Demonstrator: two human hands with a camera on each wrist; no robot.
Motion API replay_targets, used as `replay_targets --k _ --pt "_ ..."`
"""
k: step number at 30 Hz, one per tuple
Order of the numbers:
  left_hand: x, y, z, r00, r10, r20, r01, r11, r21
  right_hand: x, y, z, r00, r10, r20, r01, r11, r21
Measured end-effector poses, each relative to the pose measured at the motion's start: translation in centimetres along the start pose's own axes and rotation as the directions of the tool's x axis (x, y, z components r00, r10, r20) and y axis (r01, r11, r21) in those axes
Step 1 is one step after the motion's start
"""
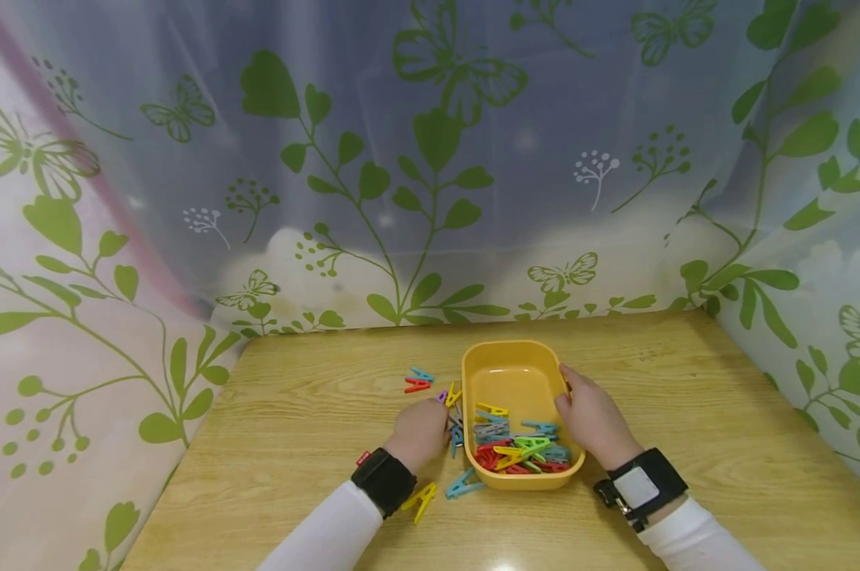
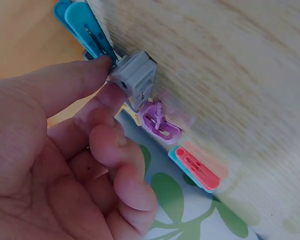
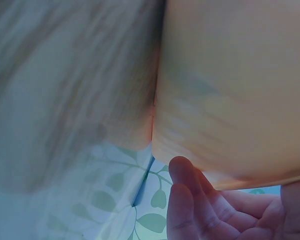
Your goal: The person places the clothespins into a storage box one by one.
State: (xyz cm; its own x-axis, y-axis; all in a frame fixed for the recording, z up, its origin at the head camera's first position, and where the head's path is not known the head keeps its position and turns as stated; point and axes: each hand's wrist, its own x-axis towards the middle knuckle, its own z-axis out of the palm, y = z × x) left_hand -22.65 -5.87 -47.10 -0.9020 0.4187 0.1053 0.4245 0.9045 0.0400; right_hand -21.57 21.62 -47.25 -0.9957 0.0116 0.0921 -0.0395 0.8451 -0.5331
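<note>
A yellow plastic basin (image 1: 516,366) stands on the table with several clothespins (image 1: 519,452) in its near half: red, green, yellow, blue and grey. My right hand (image 1: 597,416) grips its right rim, thumb over the edge and fingers along the outer wall (image 3: 230,100). Left of the basin, my left hand (image 1: 419,432) pinches a grey clothespin (image 2: 135,77) between thumb and forefinger, the other fingers curled. A blue clothespin (image 2: 87,30) lies just beyond the thumb. Close by are a purple clothespin (image 2: 160,125) and a yellow one (image 1: 454,394).
Farther back on the wooden table (image 1: 316,396) lie a red clothespin (image 1: 417,385) and a blue one (image 1: 423,373). Nearer me are a yellow clothespin (image 1: 421,502) and a light blue one (image 1: 462,484). A leaf-printed curtain (image 1: 430,198) borders the table's back and sides.
</note>
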Motion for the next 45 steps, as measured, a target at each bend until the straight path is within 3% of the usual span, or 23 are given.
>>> replay_targets --k 9,15,20,28,37,41,45 --pt "0.0 -0.8 -0.6 0.998 0.004 -0.067 -0.009 0.997 -0.074 0.0 -0.1 0.0 1.0 0.004 0.006 -0.005 1.0 0.002" --pt "0.3 -0.8 -2.3 0.982 0.016 -0.187 -0.036 0.994 -0.103 0.1 0.0 -0.1 1.0 0.001 0.001 -0.001 1.0 0.005" --pt "0.3 0.1 -4.0 0.976 0.044 -0.215 -0.058 0.996 -0.062 0.0 -0.1 -0.1 1.0 -0.003 -0.001 0.003 1.0 0.003" --pt "-0.3 3.1 -5.3 0.963 0.172 -0.209 -0.171 0.985 0.023 0.0 0.1 -0.1 1.0 -0.01 0.006 0.01 1.0 -0.005" --pt "-0.6 5.5 -3.9 0.915 0.383 -0.128 -0.364 0.919 0.151 0.0 0.1 0.0 1.0 -0.01 0.011 0.01 1.0 0.004" --pt "-0.6 5.8 -3.3 0.903 0.417 -0.1 -0.4 0.903 0.158 0.0 0.1 0.0 1.0 -0.012 0.01 0.012 1.0 0.008" --pt "-0.6 5.9 -3.0 0.902 0.421 -0.096 -0.4 0.898 0.183 0.1 0.3 0.2 1.0 -0.014 0.005 0.014 1.0 0.009"
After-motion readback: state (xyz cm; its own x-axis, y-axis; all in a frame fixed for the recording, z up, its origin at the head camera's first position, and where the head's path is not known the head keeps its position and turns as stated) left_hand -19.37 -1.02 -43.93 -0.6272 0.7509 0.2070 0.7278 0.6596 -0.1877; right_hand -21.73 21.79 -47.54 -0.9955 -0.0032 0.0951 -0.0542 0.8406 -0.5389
